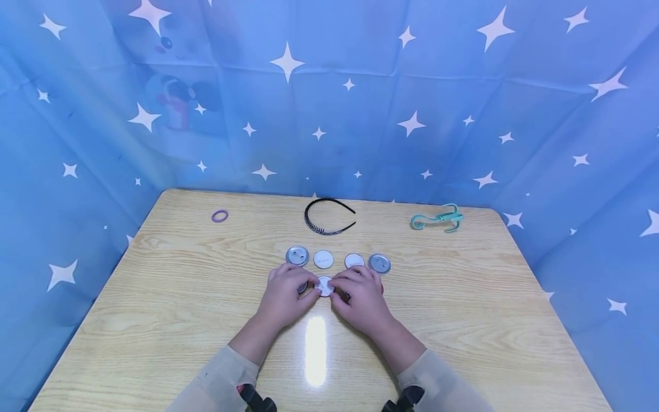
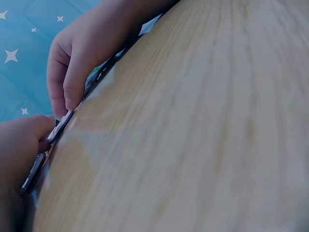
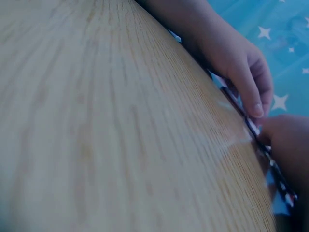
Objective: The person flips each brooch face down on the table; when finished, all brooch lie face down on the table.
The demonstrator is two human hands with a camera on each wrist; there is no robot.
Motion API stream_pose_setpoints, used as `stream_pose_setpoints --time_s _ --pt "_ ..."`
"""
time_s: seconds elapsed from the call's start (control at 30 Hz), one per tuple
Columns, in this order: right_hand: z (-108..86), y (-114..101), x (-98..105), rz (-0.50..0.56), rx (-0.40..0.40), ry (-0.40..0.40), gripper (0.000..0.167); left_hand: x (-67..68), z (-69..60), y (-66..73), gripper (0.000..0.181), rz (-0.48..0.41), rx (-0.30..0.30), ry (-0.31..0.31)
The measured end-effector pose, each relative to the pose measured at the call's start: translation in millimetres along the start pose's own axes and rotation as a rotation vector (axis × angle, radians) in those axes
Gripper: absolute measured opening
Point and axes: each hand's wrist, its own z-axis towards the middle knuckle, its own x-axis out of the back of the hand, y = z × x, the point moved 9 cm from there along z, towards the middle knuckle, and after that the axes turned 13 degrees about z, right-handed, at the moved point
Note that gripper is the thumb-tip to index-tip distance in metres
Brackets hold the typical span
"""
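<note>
In the head view a round badge (image 1: 324, 286) with a whitish face lies on the table between my hands. My left hand (image 1: 288, 290) pinches its left edge with thumb and fingers. From the other side my right hand (image 1: 364, 300) grips its right edge the same way. Behind the hands stands a row: a silver-backed badge (image 1: 297, 256), a white round disc (image 1: 323, 259), another white disc (image 1: 354, 261) and a second silver-backed badge (image 1: 380, 264). More round pieces are partly hidden under both hands. Both wrist views show the fingertips meeting low at the tabletop.
Farther back on the wooden table (image 1: 170, 297) lie a purple ring (image 1: 219, 216), a black toothed headband (image 1: 329, 232) and a teal hair claw (image 1: 447, 218). A blue curtain (image 1: 334, 103) with white stars hangs behind the table and at its sides.
</note>
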Motion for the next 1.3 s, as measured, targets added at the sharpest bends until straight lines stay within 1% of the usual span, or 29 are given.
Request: stream_pose_setpoints --time_s 0.1,0.2,0.33,0.4,0.5,0.63,0.77,0.87,0.97,1.13,1.3 --pt "0.4 -1.3 0.2 0.016 0.015 0.015 0.018 3.1 -0.9 0.4 0.015 0.003 -0.015 0.03" --pt "0.6 -2.4 2.4 0.035 0.035 0.045 0.017 5.2 -1.2 3.9 0.017 0.008 -0.044 0.064" --pt "-0.2 -2.6 7.1 0.05 0.057 0.096 0.016 2.7 0.2 14.7 0.018 0.01 -0.085 0.086" --pt "-0.9 -1.7 9.9 0.06 0.057 0.122 0.018 -0.9 2.2 22.4 0.019 0.013 -0.097 0.075" --pt "-1.1 0.5 11.6 0.086 0.035 0.141 0.02 -6.1 5.2 34.0 0.021 0.021 -0.105 0.04" --pt "-0.1 4.3 12.0 0.116 -0.015 0.146 0.019 -9.6 7.6 42.8 0.022 0.028 -0.082 -0.01" --pt "0.4 7.2 14.5 0.129 -0.035 0.148 0.015 -13.0 7.5 43.4 0.024 0.03 -0.057 -0.051" --pt "-0.1 11.2 18.9 0.124 -0.041 0.146 0.011 -15.1 7.5 42.9 0.029 0.034 -0.059 -0.066" --pt "-2.5 18.1 24.5 0.105 -0.062 0.142 0.011 -17.2 7.5 42.4 0.034 0.041 -0.064 -0.074" --pt "-12.3 29.8 35.1 0.087 -0.112 0.127 0.024 -23.3 10.0 44.2 0.04 0.055 -0.077 -0.082" --pt "-22.8 37.1 43.7 0.083 -0.16 0.103 0.039 -30.6 16.9 47.5 0.048 0.131 -0.085 -0.096"
